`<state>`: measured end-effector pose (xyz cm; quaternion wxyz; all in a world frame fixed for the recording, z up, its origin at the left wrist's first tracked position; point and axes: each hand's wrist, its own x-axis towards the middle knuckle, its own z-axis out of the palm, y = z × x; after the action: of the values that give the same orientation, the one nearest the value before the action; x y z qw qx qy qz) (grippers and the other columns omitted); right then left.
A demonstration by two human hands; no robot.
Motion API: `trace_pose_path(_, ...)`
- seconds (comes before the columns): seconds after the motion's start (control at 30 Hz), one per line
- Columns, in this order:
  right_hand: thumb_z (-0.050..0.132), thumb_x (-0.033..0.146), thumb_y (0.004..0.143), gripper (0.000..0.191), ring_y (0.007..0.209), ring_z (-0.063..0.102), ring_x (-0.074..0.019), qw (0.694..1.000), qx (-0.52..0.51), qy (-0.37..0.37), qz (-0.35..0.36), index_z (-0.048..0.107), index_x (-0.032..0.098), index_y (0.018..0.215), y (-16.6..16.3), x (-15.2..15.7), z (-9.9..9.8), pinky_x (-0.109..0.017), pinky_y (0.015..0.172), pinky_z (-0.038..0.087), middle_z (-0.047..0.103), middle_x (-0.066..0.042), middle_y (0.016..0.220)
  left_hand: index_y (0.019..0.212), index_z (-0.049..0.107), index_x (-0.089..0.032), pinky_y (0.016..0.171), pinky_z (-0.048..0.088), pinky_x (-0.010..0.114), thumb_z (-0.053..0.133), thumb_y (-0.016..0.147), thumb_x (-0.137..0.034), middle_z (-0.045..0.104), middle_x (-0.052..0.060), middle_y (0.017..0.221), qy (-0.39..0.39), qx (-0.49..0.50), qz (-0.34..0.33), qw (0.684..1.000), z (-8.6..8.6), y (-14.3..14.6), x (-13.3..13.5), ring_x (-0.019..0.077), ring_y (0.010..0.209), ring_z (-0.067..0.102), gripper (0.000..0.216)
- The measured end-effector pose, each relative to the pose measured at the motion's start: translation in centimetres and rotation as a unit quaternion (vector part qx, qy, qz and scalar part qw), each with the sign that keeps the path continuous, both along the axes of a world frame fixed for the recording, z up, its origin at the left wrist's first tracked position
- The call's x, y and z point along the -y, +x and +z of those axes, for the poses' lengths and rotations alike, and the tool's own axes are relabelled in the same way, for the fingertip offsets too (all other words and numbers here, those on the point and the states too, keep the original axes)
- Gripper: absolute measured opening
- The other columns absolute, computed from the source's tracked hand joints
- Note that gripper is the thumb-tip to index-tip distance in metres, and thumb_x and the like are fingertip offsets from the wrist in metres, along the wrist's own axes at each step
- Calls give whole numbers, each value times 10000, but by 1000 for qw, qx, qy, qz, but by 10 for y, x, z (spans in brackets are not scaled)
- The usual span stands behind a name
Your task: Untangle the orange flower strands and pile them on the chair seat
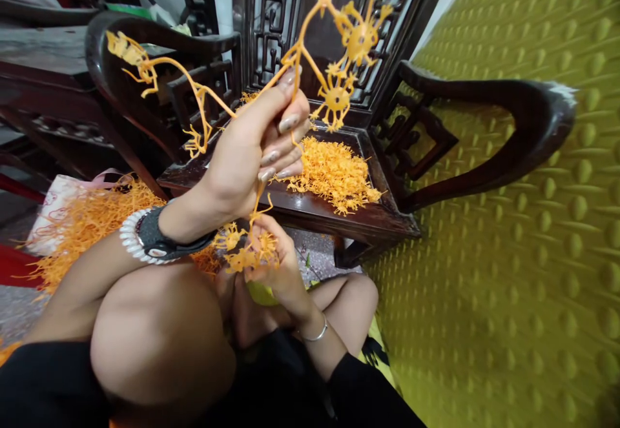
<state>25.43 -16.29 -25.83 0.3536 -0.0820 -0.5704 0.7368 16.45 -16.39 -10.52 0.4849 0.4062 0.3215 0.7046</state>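
My left hand [264, 128] is raised at the middle of the view, its fingers closed around the thin stem of an orange plastic branch [304, 28]. Small spoked, flower-like pieces [336, 97] hang from the branch's upper right arms, and another arm curves off to the left. Below, my right hand [278, 266] pinches at a cluster of the same orange pieces [247, 254] near the lower end of the stem. Its fingertips are partly hidden by the cluster. A dark band and a pale beaded bracelet circle my left wrist.
A dark carved wooden chair [310, 205] stands ahead, with a heap of loose orange pieces [334, 170] on its seat. At left, a large pile of orange stems [97, 221] lies by a white bag [51, 212]. A yellow-green textured surface [508, 286] rises on the right.
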Motion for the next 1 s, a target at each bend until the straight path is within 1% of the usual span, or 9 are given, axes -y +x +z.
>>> trace_pose_path(0.07, 822, 507, 571, 649, 588, 435, -93, 999, 18, -37, 23, 577, 255, 1117, -2, 5, 9, -225, 518, 409, 450, 31, 731, 553, 336, -172, 357, 229, 146, 359, 999, -392, 186, -79, 387, 11, 0, 9, 1000, 0, 0, -1, 33, 304, 98, 497)
trace_pose_path(0.17, 839, 441, 552, 573, 560, 472, -93, 994, 14, -93, 49, 592, 233, 1025, -7, 13, 19, -227, 503, 435, 510, 42, 698, 549, 332, -177, 349, 207, 159, 367, 996, -388, 197, -76, 386, 32, -8, 25, 999, -1, 0, -4, 38, 301, 104, 496)
trace_pose_path(0.4, 741, 390, 710, 255, 509, 390, -55, 987, -47, -143, -49, 601, 194, 794, -20, 21, 20, -208, 493, 377, 493, 47, 638, 540, 299, -198, 309, 131, 213, 429, 951, -497, 156, -90, 371, 151, -30, 127, 980, -4, 2, -10, 47, 274, 68, 524)
trace_pose_path(0.5, 735, 392, 723, 295, 492, 355, -43, 980, -92, -166, -52, 523, 186, 709, -19, 23, 19, -202, 443, 298, 451, 49, 638, 538, 283, -198, 310, 135, 214, 462, 933, -514, 165, -91, 379, 158, -39, 156, 974, -3, 2, -9, 42, 275, 78, 537)
trace_pose_path(0.6, 751, 458, 689, 434, 477, 289, -38, 966, -137, -209, -69, 412, 191, 647, -18, 26, 25, -198, 418, 210, 365, 63, 596, 523, 271, -193, 299, 131, 207, 463, 937, -505, 160, -94, 357, 176, -42, 145, 973, -5, 4, -10, 35, 255, 81, 553)
trace_pose_path(0.67, 756, 474, 674, 463, 466, 234, -39, 961, -139, -222, -91, 384, 199, 654, -19, 26, 31, -199, 407, 170, 309, 74, 577, 517, 284, -190, 296, 134, 200, 467, 940, -493, 160, -94, 352, 195, -31, 124, 972, -9, 6, -11, 31, 245, 90, 552)
trace_pose_path(0.77, 697, 410, 747, 341, 445, 201, -39, 956, -116, -231, -138, 425, 207, 717, -23, 22, 36, -201, 370, 137, 302, 75, 588, 524, 323, -180, 307, 138, 188, 474, 947, -469, 180, -91, 383, 185, -12, 101, 977, -13, 10, -13, 27, 266, 109, 534)
trace_pose_path(0.87, 606, 355, 817, 213, 434, 226, -29, 954, -114, -228, -160, 462, 202, 781, -24, 14, 37, -192, 341, 132, 432, 52, 653, 521, 321, -175, 301, 122, 182, 446, 963, -458, 178, -92, 382, 191, 9, 99, 977, -13, 12, -12, 25, 274, 86, 539)
trace_pose_path(1.0, 600, 348, 821, 228, 424, 270, -23, 963, -112, -185, -161, 429, 246, 934, -20, 4, 35, -175, 352, 156, 544, 47, 747, 513, 322, -177, 291, 122, 185, 425, 967, -472, 179, -91, 366, 197, -5, 88, 976, -12, 9, -11, 25, 257, 93, 551)
